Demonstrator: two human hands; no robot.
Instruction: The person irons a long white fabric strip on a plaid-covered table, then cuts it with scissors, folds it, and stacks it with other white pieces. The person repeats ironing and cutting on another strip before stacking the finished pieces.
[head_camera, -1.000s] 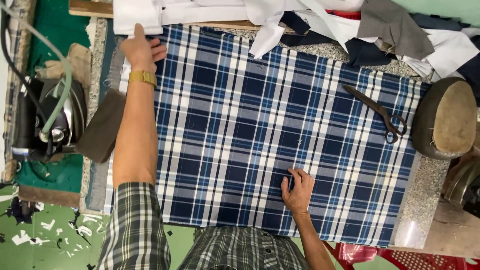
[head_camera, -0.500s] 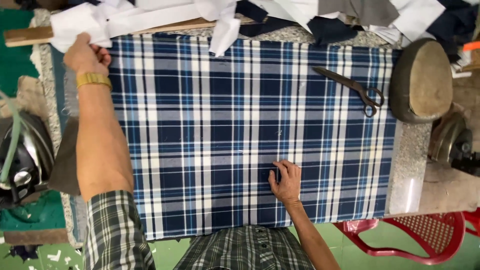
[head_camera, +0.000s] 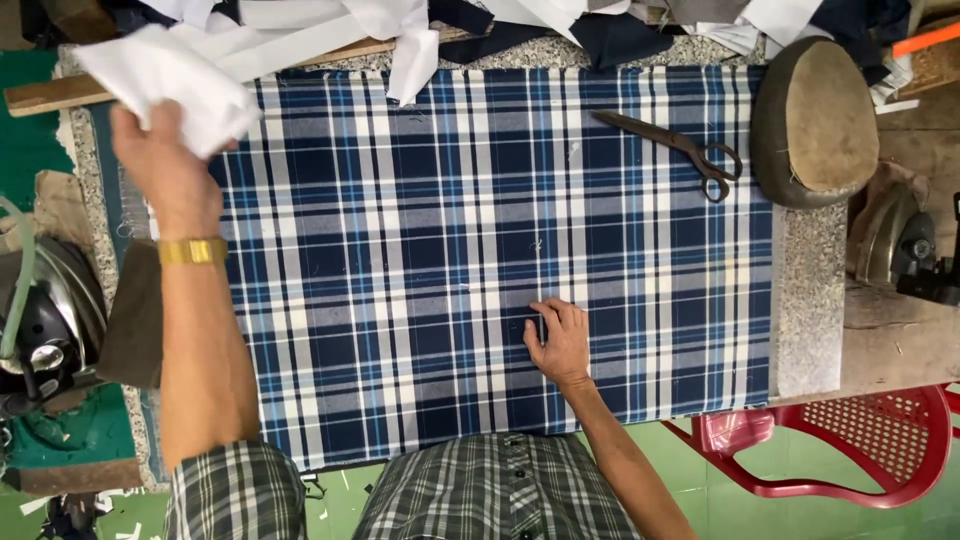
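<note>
Lifted since before, my left hand (head_camera: 165, 165) now grips a white cloth piece (head_camera: 165, 85), upper left. My right hand (head_camera: 560, 340), fingers loosely spread, rests flat on the blue-and-white plaid fabric (head_camera: 450, 220) filling mid-frame.

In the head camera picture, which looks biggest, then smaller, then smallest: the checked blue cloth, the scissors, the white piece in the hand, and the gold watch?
1. Checked blue cloth, by far the largest.
2. White piece held in the left hand and scissors: too alike to rank, and the raised piece is nearer the camera.
3. Gold watch, the smallest.
</note>
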